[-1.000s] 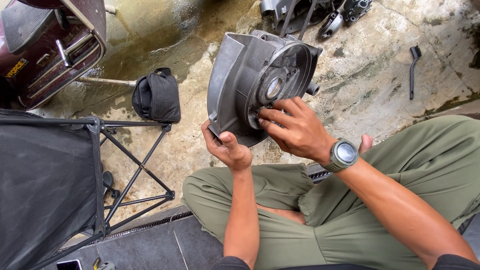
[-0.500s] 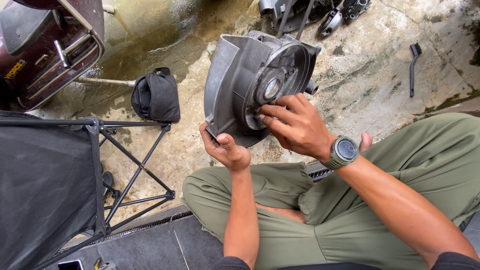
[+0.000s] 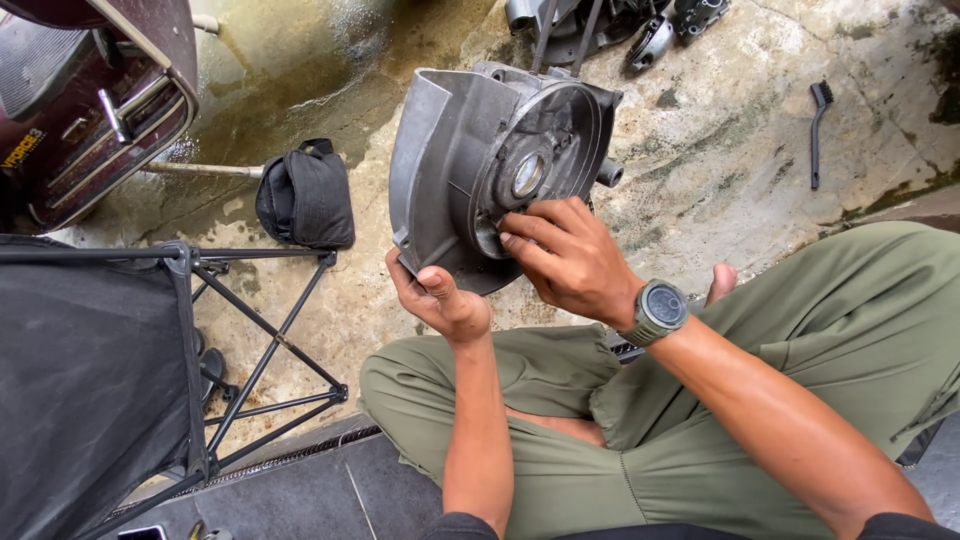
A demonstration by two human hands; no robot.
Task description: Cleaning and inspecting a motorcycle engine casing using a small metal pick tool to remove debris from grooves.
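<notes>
Over the wet concrete floor (image 3: 720, 150), held up above the crossed legs, sits the grey engine casing (image 3: 470, 170). Left hand (image 3: 440, 300) is clenched on its lower edge, thumb up, elbow tucked in, basically acting as a stand. Right hand (image 3: 570, 255) comes in from the right, wrist bent, fingertips pressed to the inner face just under the round bearing hole (image 3: 527, 175), not gripping anything I can see. Looks like the inspect/clean-by-feel stage; next bit needs a steady casing and light fingers

One grey metal casing (image 3: 480, 170), one black pouch (image 3: 305, 195), one brush (image 3: 818, 125), perhaps two metal parts (image 3: 660, 35).
</notes>
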